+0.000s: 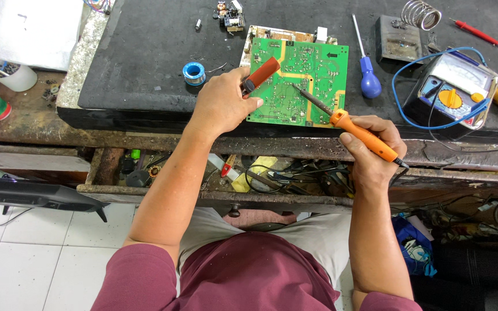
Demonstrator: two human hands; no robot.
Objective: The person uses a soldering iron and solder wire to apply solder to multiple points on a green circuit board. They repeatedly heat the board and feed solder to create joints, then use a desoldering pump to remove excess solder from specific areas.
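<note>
Head view: left hand (221,102) hides the red tool's (260,75) grip.

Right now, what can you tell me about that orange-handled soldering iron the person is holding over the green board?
The orange-handled soldering iron has a long plastic-looking orange grip, a dark metal shaft and a thin pointed tip. A dark cord leaves its rear end. The right hand grips the handle like a pen, tilted, tip pointing up and left. The tip rests on or just above the green circuit board, near its yellow traces; contact cannot be told.
</note>
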